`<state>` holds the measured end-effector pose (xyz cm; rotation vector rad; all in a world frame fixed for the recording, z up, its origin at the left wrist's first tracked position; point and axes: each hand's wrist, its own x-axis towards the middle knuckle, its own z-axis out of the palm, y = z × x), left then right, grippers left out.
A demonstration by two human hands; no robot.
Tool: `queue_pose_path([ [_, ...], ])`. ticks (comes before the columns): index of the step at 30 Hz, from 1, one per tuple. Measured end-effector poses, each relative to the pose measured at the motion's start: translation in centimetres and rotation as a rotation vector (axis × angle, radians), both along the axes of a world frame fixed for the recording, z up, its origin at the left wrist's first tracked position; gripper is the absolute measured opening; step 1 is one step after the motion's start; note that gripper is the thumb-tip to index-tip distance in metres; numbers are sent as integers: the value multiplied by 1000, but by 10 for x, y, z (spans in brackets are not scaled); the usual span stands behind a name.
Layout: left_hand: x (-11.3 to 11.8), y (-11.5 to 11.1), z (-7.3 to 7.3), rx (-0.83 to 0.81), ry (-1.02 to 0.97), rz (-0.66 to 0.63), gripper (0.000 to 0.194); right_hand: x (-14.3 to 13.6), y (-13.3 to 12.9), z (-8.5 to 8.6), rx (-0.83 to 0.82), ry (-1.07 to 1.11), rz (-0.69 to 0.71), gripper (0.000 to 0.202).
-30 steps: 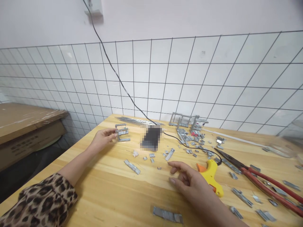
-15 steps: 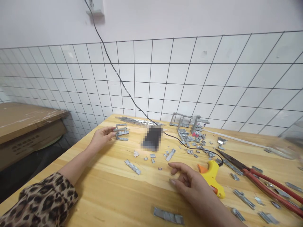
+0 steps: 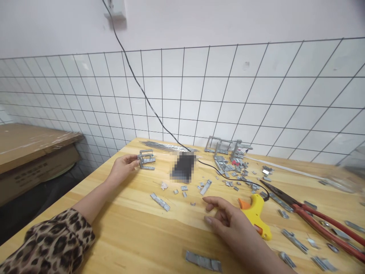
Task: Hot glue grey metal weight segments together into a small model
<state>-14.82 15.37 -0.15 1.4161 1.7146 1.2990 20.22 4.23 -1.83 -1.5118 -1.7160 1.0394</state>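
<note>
Little has moved since the earlier frames: both hands stay where they were, and the small metal frame has shifted only slightly farther along the table under the left hand.

A pale wooden table (image 3: 137, 232) fills the lower view, set against a white tiled wall (image 3: 228, 95). A black cord (image 3: 148, 102) runs down the wall onto the tabletop toward a yellow glue gun (image 3: 255, 213), which lies on its side just beside the right hand. Long red-handled pliers (image 3: 319, 217) lie well to the right, within easy reach. Grey metal strips (image 3: 228, 167) are scattered across the middle and far side.

The left hand (image 3: 121, 169), arm outstretched in a leopard-print sleeve (image 3: 48, 247), pinches the small metal frame (image 3: 146, 160) at its near end, steadying it on the table near the far left edge. The right hand (image 3: 228, 220) rests loose and empty on the wood, fingers slightly curled and apart, touching nothing but the surface. A short flat strip (image 3: 203, 260) lies near the table's front.
</note>
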Motion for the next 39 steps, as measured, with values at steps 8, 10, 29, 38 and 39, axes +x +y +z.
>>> queue_pose_path([
  [8,3,1,-3,16,30,18,23,-2,1,2,4,-28,1,37],
  [10,4,1,-4,15,37,21,23,-2,0,3,2,-33,6,36],
  [29,5,6,-11,-5,54,42,24,-2,-1,1,-9,-9,16,40],
  [38,-1,4,-11,-8,60,50,24,1,2,-2,-19,-28,36,42],
  [39,-1,4,-11,-8,61,51,24,1,2,-2,-23,-29,37,42],
])
